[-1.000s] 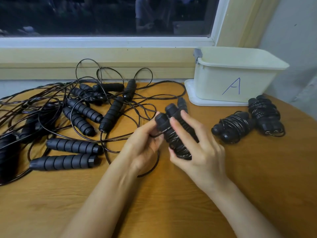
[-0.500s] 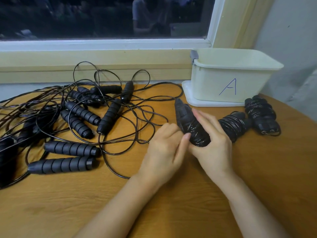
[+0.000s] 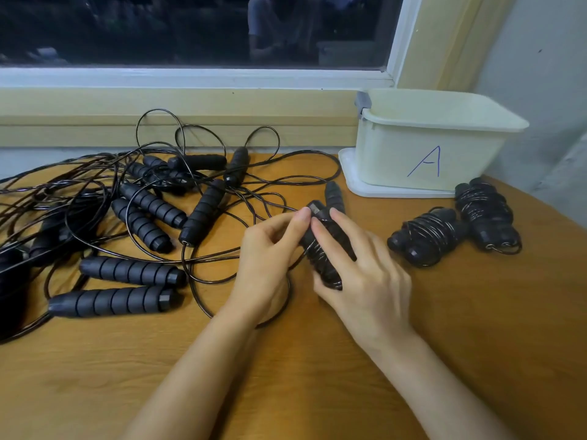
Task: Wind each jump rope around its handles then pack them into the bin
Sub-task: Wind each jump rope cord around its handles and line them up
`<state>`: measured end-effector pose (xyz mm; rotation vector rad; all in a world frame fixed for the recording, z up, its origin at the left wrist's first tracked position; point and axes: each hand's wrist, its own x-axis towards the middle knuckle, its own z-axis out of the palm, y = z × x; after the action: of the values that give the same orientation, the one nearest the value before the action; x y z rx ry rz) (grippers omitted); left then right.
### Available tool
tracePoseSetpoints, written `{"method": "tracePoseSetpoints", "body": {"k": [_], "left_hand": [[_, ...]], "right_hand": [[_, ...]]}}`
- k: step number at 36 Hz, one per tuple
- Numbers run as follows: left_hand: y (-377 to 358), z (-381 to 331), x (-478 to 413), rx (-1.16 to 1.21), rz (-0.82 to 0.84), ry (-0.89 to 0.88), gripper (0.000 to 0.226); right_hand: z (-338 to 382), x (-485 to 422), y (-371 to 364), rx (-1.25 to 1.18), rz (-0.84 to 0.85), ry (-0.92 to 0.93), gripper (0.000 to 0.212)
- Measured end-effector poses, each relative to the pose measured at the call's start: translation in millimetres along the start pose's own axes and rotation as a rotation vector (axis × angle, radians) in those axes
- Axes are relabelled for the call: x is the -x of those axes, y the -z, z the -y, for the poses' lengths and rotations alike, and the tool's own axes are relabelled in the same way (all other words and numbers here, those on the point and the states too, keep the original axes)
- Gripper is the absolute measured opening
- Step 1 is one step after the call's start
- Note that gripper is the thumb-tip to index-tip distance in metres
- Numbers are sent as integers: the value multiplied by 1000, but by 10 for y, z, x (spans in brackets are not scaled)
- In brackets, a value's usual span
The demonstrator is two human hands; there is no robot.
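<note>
Black foam handles of the jump rope being wound lie paired in our right hand, fingers curled round them so the coils cannot slip, low over the middle of the wooden worktop. Our left hand pinches the loose cord near their far tips, we judge to feed another turn. Their long axis runs away from us toward the window, with the bin further right.
</note>
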<state>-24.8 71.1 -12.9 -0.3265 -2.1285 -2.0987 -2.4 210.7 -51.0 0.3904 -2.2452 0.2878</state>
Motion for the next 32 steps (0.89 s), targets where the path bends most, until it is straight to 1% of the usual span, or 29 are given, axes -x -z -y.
{"method": "tracePoseSetpoints", "body": {"k": [2,4,9,11,14,16,17,20,24,26,28,30,32], "left_hand": [[-17,-16,19,85,68,87,34],[-7,-2,12,113,117,144,39],[74,58,-40,107,119,162,41],[95,94,-59,108,103,155,43],[85,102,-59,99,89,155,42],[66,103,-54,99,83,157,36],[66,113,-54,100,71,155,32],[95,146,-69,61,61,130,26],[109,141,-76,17,105,89,28],[108,144,-77,17,111,84,28],[102,160,-80,26,113,93,29],[95,167,-75,49,107,114,29],[96,170,-73,55,90,135,30]], "right_hand": [[8,13,2,-11,-2,0,67],[17,27,0,-36,-9,-14,69],[77,31,26,-137,-5,-85,65],[97,26,24,-171,11,-107,74],[103,-5,12,-208,73,-169,104],[88,-9,-4,-223,128,-197,114],[77,-7,-12,-232,148,-204,113],[41,4,-26,-253,168,-194,102],[36,0,-5,-234,190,-157,88],[41,-3,5,-228,189,-161,79],[45,-6,14,-235,171,-176,74],[42,-1,21,-238,171,-178,75],[34,7,28,-266,211,-181,86]]}}
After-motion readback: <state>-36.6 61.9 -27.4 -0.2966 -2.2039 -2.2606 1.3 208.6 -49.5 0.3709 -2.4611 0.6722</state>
